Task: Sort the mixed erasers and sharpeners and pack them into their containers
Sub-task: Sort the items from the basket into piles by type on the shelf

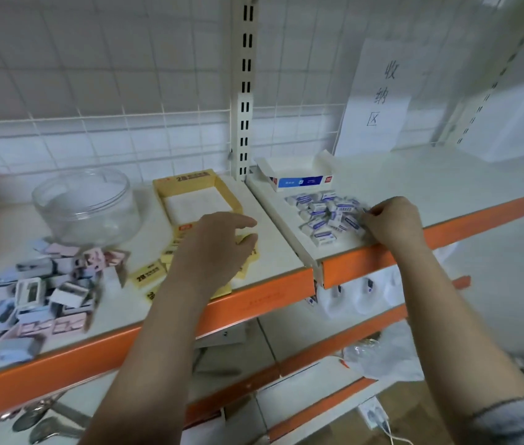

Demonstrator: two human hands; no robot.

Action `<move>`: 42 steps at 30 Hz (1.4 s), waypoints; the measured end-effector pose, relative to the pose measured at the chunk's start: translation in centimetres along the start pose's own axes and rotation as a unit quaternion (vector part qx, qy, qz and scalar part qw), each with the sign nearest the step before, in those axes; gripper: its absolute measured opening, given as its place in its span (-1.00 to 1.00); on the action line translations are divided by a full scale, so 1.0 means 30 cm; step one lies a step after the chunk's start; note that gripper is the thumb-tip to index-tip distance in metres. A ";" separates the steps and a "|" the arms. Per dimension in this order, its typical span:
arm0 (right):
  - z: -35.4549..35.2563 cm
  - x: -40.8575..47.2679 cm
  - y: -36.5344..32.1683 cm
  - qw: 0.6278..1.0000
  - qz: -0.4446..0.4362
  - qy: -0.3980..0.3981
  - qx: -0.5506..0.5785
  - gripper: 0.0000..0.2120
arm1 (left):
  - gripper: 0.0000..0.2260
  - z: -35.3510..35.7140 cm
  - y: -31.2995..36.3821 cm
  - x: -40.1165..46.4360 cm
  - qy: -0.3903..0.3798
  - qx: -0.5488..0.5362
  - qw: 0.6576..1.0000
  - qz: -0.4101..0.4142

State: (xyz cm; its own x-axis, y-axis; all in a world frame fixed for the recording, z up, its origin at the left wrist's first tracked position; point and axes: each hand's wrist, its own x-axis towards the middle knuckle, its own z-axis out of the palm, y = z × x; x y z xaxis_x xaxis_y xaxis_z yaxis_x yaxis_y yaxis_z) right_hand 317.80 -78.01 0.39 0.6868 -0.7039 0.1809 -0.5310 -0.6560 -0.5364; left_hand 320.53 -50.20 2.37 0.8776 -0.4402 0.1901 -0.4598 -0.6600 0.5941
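Head: yellow box [197, 187] reads "2B"; paper sign [379, 97] "收纳区".

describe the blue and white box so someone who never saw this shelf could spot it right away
Find the slotted upright post at the back of the orange-edged shelf. Just right of its foot sits the open blue and white box, behind the pile of small white erasers. Unlike the yellow tray left of the post, it has a blue front band.

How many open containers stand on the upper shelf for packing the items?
3. The clear round jar stands at the left, the yellow box in the middle by the post, and the white and blue box at the right. Others may be out of view.
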 end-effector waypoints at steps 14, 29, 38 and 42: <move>-0.053 -0.189 -0.283 0.978 -0.168 0.041 0.115 -0.78 | -0.73 -0.206 -0.105 0.021 0.104 0.061 0.992 -0.048; 0.371 -0.804 -1.170 0.928 -0.319 -0.088 0.169 -0.80 | -0.76 -0.945 -0.851 -0.349 0.145 0.198 0.958 -0.147; 0.557 -0.918 -1.557 0.894 -0.415 -0.171 -0.010 -0.65 | -0.70 -1.095 -1.094 -0.470 0.102 0.213 0.959 -0.155; 0.687 -0.863 -1.675 0.847 -0.450 -0.212 -0.189 -0.63 | -0.72 -1.083 -1.134 -0.491 0.115 0.203 0.963 -0.138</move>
State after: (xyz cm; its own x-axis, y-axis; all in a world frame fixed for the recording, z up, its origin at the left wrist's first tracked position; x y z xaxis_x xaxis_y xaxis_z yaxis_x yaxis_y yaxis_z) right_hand 336.93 -21.22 5.68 0.9715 0.2359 0.0218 0.2363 -0.9714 -0.0216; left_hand 327.66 -1.50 4.76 0.9592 -0.0984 0.2652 -0.1794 -0.9364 0.3017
